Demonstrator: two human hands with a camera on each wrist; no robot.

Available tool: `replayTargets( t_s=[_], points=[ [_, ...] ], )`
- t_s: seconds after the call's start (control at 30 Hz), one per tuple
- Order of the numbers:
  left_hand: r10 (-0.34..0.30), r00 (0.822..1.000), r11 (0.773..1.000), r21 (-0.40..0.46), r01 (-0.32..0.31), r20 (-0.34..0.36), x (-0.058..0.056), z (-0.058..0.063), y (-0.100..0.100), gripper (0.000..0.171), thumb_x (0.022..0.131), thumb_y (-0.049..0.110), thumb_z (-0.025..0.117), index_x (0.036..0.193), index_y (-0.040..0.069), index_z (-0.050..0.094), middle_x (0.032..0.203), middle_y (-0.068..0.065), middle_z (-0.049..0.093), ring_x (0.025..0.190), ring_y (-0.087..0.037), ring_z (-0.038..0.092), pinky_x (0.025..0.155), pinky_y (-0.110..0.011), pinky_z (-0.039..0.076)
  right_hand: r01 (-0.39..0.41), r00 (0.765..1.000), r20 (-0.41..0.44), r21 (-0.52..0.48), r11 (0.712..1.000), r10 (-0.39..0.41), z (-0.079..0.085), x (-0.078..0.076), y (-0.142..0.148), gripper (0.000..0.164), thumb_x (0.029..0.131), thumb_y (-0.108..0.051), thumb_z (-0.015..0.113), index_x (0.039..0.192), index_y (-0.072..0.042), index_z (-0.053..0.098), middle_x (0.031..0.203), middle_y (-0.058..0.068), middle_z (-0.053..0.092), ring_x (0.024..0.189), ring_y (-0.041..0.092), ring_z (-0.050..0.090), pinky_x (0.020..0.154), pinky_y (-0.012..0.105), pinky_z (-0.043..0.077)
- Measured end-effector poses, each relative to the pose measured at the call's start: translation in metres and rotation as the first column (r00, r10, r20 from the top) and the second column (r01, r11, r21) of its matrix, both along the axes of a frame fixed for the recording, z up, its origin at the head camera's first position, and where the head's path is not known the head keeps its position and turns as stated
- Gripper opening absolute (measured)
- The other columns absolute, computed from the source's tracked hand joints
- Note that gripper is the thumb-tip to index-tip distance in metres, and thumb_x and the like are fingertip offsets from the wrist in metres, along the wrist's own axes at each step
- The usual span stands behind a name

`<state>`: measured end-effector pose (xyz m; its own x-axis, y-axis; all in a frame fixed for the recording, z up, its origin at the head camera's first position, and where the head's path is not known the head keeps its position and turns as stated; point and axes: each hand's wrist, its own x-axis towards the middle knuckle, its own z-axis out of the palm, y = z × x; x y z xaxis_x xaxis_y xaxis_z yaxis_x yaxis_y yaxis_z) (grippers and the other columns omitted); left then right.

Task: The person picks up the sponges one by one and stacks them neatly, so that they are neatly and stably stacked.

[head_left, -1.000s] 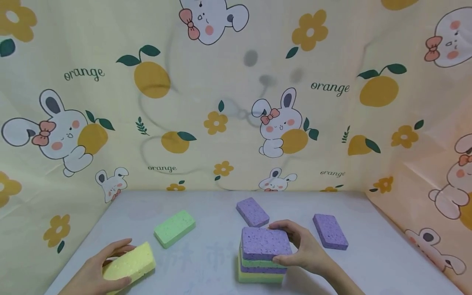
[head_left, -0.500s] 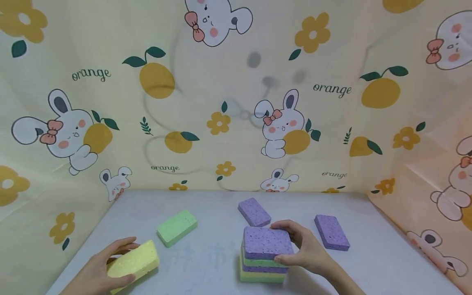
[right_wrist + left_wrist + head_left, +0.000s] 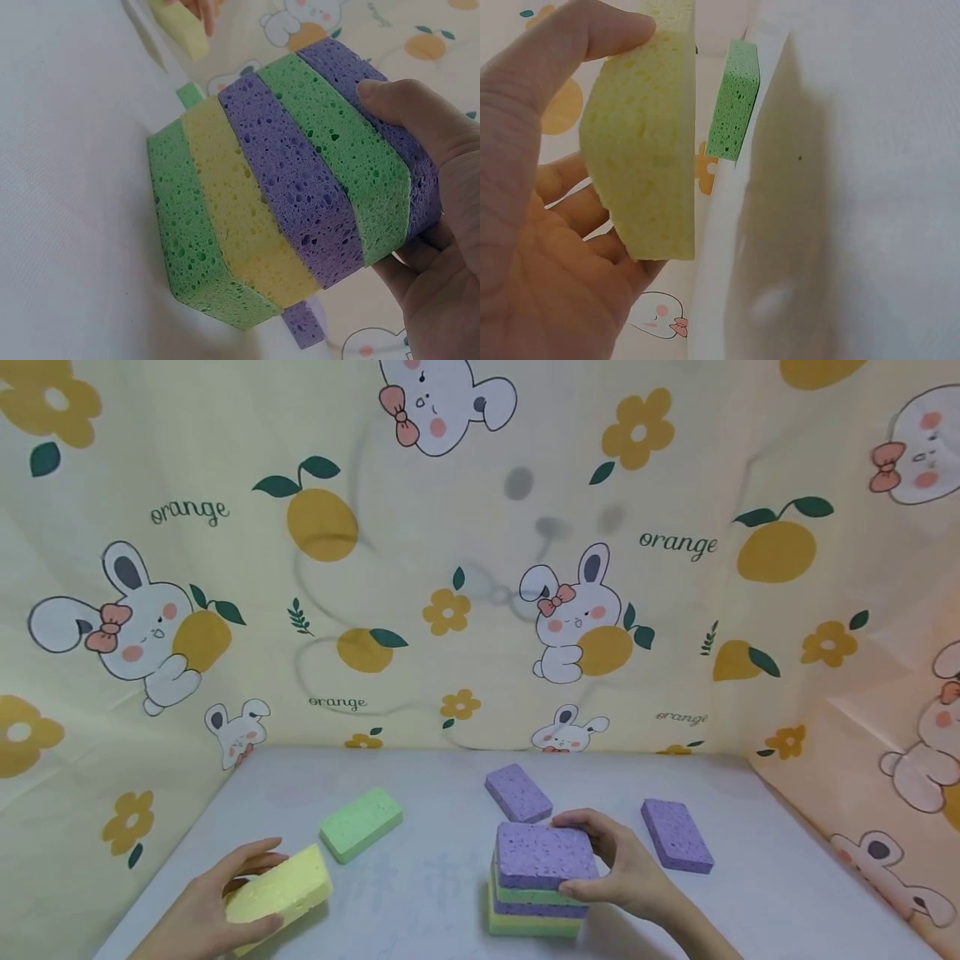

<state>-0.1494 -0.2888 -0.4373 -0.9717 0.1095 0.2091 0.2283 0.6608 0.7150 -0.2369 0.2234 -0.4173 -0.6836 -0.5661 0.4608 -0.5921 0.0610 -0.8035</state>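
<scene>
My left hand [image 3: 217,902] holds a yellow sponge [image 3: 279,893] between thumb and fingers, at the left front. In the left wrist view the yellow sponge [image 3: 641,150] is off the table, its shadow lying apart from it. My right hand [image 3: 622,872] grips the top purple sponge [image 3: 546,853] of a stack by its sides, thumb on the near side. Under that, the right wrist view shows a green sponge [image 3: 337,142], a purple sponge [image 3: 289,180], a yellow sponge [image 3: 240,195] and a green sponge [image 3: 187,225] at the bottom.
A loose green sponge [image 3: 362,825] lies on the white table [image 3: 420,777] beyond the left hand. One purple sponge [image 3: 517,793] lies behind the stack, another purple sponge [image 3: 677,835] to its right. Patterned cloth [image 3: 465,660] walls the back and sides.
My left hand has brought the yellow sponge slightly to the right and up. The right hand stays at the stack. The head view has shifted a little.
</scene>
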Motion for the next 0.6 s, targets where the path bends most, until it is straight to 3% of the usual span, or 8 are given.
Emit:
replayTargets(
  t_s=[0.43, 0.6],
  points=[
    [0.022, 1.000, 1.000, -0.015, -0.022, -0.014, 0.001, 0.003, 0.008, 0.081, 0.071, 0.035, 0.089, 0.138, 0.010, 0.049, 0.121, 0.008, 0.062, 0.105, -0.007, 0.054, 0.082, -0.024, 0.053, 0.020, 1.000, 0.000, 0.018, 1.000, -0.020, 0.001, 0.000, 0.001, 0.062, 0.074, 0.000, 0.082, 0.130, -0.003, 0.054, 0.122, 0.017, 0.059, 0.098, 0.024, 0.060, 0.087, 0.027, 0.052],
    [0.052, 0.998, 0.998, -0.029, -0.051, 0.044, -0.001, 0.004, 0.013, 0.085, 0.071, 0.040, 0.088, 0.139, 0.010, 0.048, 0.125, 0.005, 0.061, 0.108, -0.016, 0.053, 0.085, -0.025, 0.053, 0.030, 0.999, 0.021, 0.023, 0.999, -0.031, 0.001, 0.001, 0.000, 0.061, 0.074, -0.001, 0.083, 0.129, -0.004, 0.055, 0.122, 0.017, 0.059, 0.098, 0.023, 0.061, 0.087, 0.027, 0.053]
  ],
)
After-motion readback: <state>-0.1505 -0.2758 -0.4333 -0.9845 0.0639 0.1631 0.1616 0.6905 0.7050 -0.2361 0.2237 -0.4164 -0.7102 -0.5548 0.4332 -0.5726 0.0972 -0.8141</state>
